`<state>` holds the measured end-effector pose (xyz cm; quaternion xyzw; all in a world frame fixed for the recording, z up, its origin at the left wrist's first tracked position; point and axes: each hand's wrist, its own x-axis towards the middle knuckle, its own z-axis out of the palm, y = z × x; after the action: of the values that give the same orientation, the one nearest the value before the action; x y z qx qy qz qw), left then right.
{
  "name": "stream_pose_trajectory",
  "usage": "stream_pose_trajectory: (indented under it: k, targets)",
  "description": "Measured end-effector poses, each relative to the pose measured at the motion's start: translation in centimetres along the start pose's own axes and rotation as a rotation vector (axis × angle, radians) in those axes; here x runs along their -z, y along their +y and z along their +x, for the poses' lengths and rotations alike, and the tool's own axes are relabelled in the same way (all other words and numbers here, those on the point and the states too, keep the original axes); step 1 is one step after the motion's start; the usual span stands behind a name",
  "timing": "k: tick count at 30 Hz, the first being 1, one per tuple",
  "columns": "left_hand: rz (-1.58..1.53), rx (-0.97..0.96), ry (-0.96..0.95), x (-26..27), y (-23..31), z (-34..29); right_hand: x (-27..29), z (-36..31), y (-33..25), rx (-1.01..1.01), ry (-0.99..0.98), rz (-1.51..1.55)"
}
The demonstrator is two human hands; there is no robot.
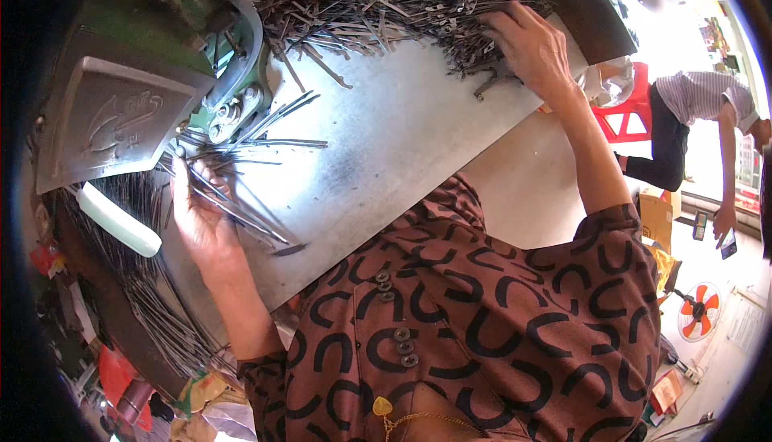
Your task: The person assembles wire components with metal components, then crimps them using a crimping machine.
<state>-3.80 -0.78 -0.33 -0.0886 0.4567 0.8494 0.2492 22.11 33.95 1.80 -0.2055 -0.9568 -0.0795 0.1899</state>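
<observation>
My left hand (207,213) is closed on a few thin black cable pieces, at the working head of a green press machine (229,116). More short dark cables (269,143) fan out on the metal table (386,128) beside its fingers. My right hand (532,49) reaches to the far right of the table, fingers bent and a little apart, over the edge of a large heap of dark cables (450,8). Small shiny metal ends show on many of them. Its fingertips touch or hover just over the heap; I cannot tell which.
A grey metal cover (112,124) and a pale lamp-like bar (121,221) stand left of my left hand. Long bundled cables (165,313) lie at lower left. A dark raised board (591,8) edges the table. Beyond are a red stool (631,112), another person (700,112) and a fan (699,312).
</observation>
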Motion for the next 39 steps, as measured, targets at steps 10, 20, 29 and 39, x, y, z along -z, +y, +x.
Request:
stream_pose_trajectory:
  k: [10,20,29,39]
  targets:
    - [-0.116,0.034,-0.146,1.3,0.0,0.7,-1.7,0.2,0.0,0.102,0.044,0.172]
    - [0.159,-0.016,-0.042,-1.3,-1.6,-0.9,4.6,5.3,-14.7,0.297,0.42,0.442]
    - [0.308,-0.144,-0.219,-2.8,-1.8,0.0,-1.6,6.9,-23.8,-0.31,-0.413,1.485]
    - [0.365,-0.155,-0.23,-2.6,-1.2,0.2,-2.4,7.8,-25.0,-0.466,-0.493,1.729]
